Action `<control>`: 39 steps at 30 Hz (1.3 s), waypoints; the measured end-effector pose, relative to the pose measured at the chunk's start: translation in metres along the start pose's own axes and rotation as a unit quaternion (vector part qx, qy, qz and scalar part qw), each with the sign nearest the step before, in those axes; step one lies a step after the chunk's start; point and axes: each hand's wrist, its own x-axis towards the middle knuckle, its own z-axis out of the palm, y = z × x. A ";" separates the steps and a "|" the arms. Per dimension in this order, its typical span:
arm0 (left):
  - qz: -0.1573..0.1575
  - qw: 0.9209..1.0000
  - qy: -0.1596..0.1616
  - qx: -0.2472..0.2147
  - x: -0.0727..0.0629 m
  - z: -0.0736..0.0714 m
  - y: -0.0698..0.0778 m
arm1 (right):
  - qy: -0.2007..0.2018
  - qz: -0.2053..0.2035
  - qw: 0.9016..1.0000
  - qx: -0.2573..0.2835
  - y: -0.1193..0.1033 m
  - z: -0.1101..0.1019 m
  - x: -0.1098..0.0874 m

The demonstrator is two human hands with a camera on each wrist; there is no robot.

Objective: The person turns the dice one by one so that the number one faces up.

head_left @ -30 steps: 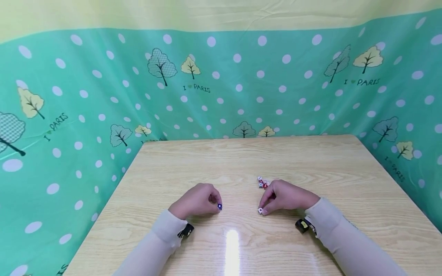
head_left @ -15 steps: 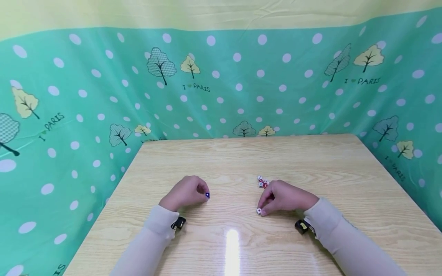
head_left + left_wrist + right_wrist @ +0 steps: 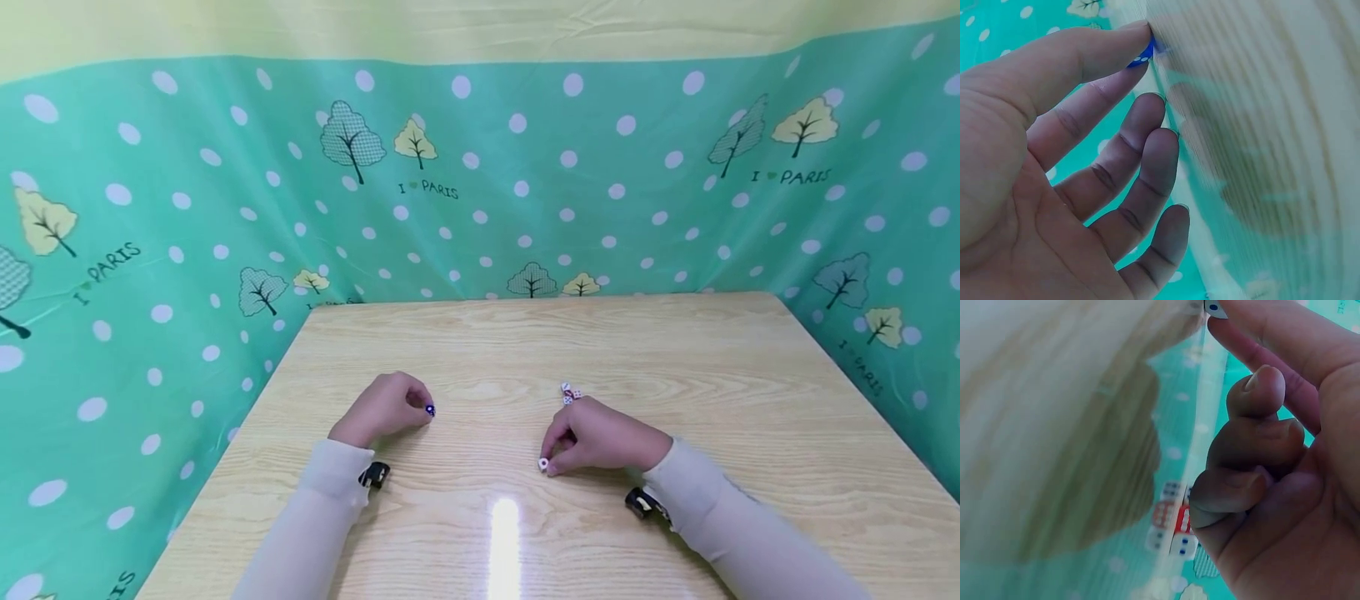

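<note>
As the left hand (image 3: pixel 382 408) shifted leftward, its blue die (image 3: pixel 431 411) followed.

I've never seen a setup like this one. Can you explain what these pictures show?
There is no machine here, just a person working bare-handed. The wide picture comes from a camera worn on the head, looking forward and down; each close-up comes from a small black camera worn on that wrist. The left hand pinches a small blue die with white dots; the right hand likewise pinches a small white die with a dark dot showing. Just beyond the right hand, on the pale wood-grain table, lies a small cluster of red and white dice. Behind the table hangs a green dotted cloth printed with trees.
</note>
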 end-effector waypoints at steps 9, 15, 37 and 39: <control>-0.009 1.000 0.010 -0.004 0.000 -0.003 -0.009 | -0.007 -0.020 1.000 -0.020 -0.011 0.012 0.015; -0.015 1.000 0.009 -0.002 0.000 -0.006 -0.012 | -0.014 -0.012 1.000 -0.023 -0.016 0.017 0.024; -0.021 0.999 0.017 0.021 -0.001 -0.011 0.000 | -0.014 -0.004 0.999 -0.030 -0.025 0.019 0.029; -0.013 0.999 0.021 0.033 -0.003 -0.012 0.005 | -0.012 -0.001 1.000 -0.027 -0.025 0.017 0.026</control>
